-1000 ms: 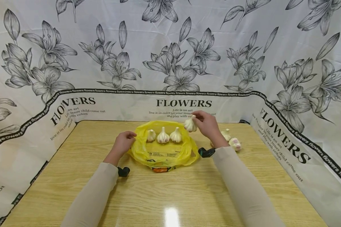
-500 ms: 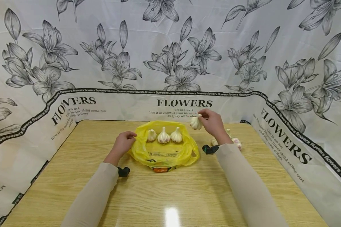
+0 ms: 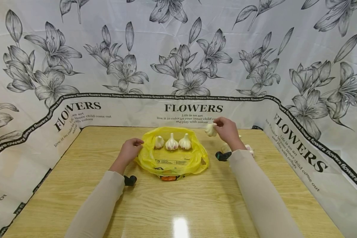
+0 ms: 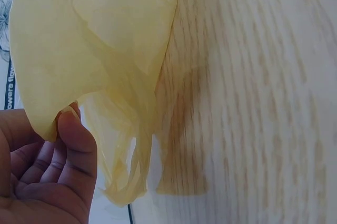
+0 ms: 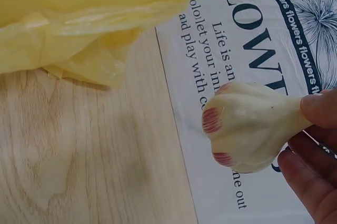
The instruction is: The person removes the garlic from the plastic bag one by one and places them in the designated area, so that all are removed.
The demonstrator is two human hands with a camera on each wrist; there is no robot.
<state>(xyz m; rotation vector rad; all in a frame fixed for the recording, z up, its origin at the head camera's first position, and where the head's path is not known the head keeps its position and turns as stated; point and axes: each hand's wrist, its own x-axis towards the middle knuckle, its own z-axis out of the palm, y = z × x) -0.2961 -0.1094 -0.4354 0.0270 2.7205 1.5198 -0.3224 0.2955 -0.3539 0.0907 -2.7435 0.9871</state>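
Observation:
A yellow plastic bag [image 3: 148, 162] lies spread open on the table, with three garlic bulbs [image 3: 172, 144] standing in a row in its mouth. My left hand [image 3: 129, 150] pinches the bag's left edge between thumb and forefinger, as the left wrist view shows up close. To the right of the bag, my right hand [image 3: 227, 130] holds another garlic bulb [image 5: 253, 129] by its stem, raised above the table. That bulb is white with reddish patches at its base. Further garlic bulbs [image 3: 225, 148] lie on the table, partly hidden behind the right wrist and sleeve.
The wooden table [image 3: 154, 205] is bounded at the back and sides by a white floral-printed cloth [image 3: 131, 110]. A black wrist-camera mount [image 3: 223, 156] juts from the right wrist and another mount [image 3: 130, 180] from the left.
My right hand has moved to the right with its garlic bulb, away from the bag's right rim. The left hand stays on the bag edge, and the three bulbs keep their places.

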